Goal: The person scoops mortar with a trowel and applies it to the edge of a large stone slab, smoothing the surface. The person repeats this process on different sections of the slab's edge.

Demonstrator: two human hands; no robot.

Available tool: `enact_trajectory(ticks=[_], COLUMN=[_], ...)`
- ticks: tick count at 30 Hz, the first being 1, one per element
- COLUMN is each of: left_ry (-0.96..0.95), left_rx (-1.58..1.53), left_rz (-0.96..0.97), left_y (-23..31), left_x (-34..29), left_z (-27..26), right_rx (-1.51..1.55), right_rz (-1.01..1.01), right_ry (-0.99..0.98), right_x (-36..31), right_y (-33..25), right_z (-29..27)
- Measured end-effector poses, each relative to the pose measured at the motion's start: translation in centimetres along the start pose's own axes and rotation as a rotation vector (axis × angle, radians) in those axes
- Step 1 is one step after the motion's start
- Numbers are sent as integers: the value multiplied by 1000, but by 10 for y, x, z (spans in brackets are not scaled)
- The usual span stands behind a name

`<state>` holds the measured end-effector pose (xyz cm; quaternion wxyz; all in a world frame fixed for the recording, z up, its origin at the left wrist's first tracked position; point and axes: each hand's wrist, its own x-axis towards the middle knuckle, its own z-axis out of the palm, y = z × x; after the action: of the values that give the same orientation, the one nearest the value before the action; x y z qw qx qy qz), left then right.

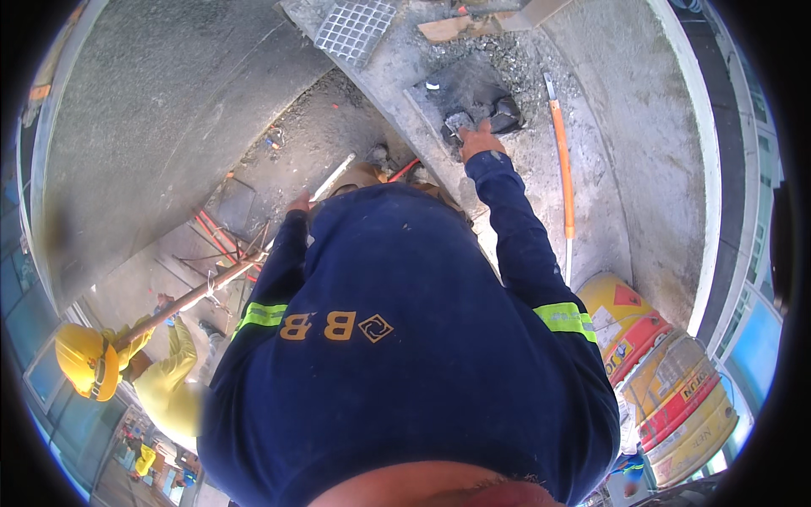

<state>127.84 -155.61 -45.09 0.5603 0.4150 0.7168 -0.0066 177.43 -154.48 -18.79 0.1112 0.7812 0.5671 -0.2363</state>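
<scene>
My right hand (pixel 480 139) reaches forward over a square patch of concrete. Its fingers are apart and stretched out, beside a rough grey lump (pixel 458 122). Crumpled black plastic (pixel 507 115) lies just past the fingertips, with dark loose grit around it. Low on the left, my left hand (pixel 300 202) is closed at the near end of a pale, straight stick (pixel 334 175). My body partly hides this hand. I cannot make out exactly what kind of tool the stick is.
An orange-sleeved rod (pixel 561 165) lies on the right. White metal grating (pixel 355 29) is ahead; curved concrete walls (pixel 160 144) (pixel 638 127) flank both sides. Red-yellow sacks (pixel 667 380) stand at lower right. A yellow-helmeted person (pixel 89 362) is near a brownish pole (pixel 198 293) at left.
</scene>
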Motion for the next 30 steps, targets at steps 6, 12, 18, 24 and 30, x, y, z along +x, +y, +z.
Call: enact_trajectory(ticks=[6, 12, 18, 24, 30], left_ry=[5, 41, 170, 169, 130], left_rx=[-301, -344, -198, -128, -146], left_rz=[-36, 36, -7, 75, -19], left_y=[91, 67, 50, -30, -12], left_x=[-19, 0, -27, -44, -69], left_z=[15, 2, 12, 9, 16], right_rx=[-7, 372, 1370, 1348, 1686], right_rz=[-45, -290, -41, -166, -74], right_ry=[23, 119, -135, -392, -420], right_x=[13, 16, -25, -12, -23], right_y=[3, 57, 70, 110, 121], right_z=[6, 40, 24, 39, 44])
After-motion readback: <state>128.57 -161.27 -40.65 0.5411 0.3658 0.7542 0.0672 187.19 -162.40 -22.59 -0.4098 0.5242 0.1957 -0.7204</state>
